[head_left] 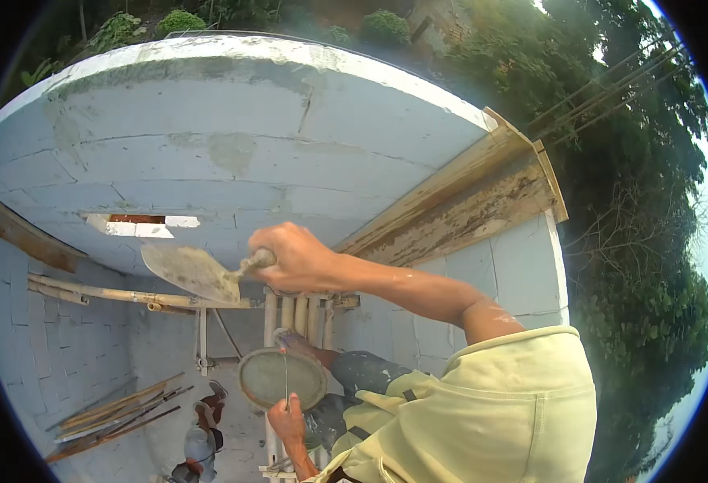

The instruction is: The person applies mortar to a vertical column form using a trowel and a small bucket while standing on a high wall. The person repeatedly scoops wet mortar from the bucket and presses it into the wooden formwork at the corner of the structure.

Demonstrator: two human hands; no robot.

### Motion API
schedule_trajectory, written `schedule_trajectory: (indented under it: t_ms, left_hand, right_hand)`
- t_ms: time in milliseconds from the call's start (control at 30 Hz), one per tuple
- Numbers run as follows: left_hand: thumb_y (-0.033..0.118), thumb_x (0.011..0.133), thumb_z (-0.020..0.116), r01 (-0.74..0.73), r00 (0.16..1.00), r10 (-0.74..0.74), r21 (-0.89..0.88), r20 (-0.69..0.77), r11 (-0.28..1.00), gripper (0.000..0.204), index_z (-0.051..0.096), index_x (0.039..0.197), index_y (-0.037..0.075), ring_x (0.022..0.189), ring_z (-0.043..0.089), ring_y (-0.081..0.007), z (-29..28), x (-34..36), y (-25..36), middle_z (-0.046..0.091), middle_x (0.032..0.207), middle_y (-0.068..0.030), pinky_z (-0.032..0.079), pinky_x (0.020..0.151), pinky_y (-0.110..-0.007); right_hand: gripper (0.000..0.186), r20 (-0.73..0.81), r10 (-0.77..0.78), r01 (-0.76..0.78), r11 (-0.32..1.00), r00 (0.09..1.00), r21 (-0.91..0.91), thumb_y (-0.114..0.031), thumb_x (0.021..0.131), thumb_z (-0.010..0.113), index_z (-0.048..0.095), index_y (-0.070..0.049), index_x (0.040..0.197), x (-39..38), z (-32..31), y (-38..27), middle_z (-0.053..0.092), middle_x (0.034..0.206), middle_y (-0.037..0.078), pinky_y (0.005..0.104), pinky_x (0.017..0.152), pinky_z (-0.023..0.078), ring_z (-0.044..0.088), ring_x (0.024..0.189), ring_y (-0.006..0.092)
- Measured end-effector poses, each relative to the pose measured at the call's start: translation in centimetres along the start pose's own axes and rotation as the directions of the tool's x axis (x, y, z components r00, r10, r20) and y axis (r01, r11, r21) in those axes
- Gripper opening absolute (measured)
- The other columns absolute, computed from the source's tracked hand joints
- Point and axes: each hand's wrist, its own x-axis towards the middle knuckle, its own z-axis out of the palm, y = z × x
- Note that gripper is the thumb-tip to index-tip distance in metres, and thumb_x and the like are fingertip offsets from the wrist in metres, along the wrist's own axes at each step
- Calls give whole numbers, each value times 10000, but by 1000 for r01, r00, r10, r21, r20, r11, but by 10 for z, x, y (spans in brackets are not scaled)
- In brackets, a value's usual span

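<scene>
Fingers of your right hand (293, 258) wrap tight round the trowel (186, 270), likely for blade control before the wall (209, 173), while your left hand's (286, 419) seem curled round the wire (285, 372), presumably steadying the bucket (324, 381) near the poles (289, 312).

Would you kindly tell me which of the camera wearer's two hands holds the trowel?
The right hand, higher in view, grips the trowel; the left hand, lower down, holds the thin handle of the bucket.

pale grey floor (154, 443), long wooden strips (114, 423) piled loosely on it, a person (201, 444) standing nearby
</scene>
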Motion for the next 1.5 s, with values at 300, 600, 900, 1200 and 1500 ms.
schedule_trajectory:
  t_ms: [300,600,900,1200,1500]
  left_hand:
    - [137,756,680,-317,905,258,133,337,939,212,570,660,-16,431,440,-261,-48,-21,146,466,502,-138,405,508,-431]
    - [189,906,567,-390,888,460,-521,6,759,346,659,1197,26,1166,630,-257,-142,25,181,621,1345,-192,520,918,-378]
    - [348,983,683,641,596,287,-660,750,393,628,466,1506,76,1384,510,-339,33,-8,113,503,1536,-130,392,1207,-539]
    - [322,971,708,538,525,436,-682,731,495,645,459,1515,81,1408,488,-347,128,39,270,493,1549,-124,370,1221,-569]
    - [299,959,731,460,413,600,-726,685,512,664,453,1523,85,1430,469,-354,239,58,440,484,1560,-119,350,1233,-595]
  right_hand:
    - [367,563,73,-368,824,823,432,-242,832,686,718,94,977,-208,76,-2,705,754,178,425,643,490,662,701,255]
    - [370,311,255,-398,687,915,608,-346,925,694,669,9,825,-229,-25,-137,571,622,71,344,507,394,536,528,149]
    - [381,17,138,-89,538,990,838,-365,971,683,655,16,975,-248,-148,-199,539,684,44,297,602,449,536,572,127]
    - [314,-335,106,163,713,936,682,-253,955,721,638,48,988,-305,-317,-224,528,693,48,287,498,426,533,628,125]
    - [646,-561,93,-187,976,823,-114,-405,880,759,649,123,1235,-316,-471,-181,556,534,40,314,567,501,579,480,118]
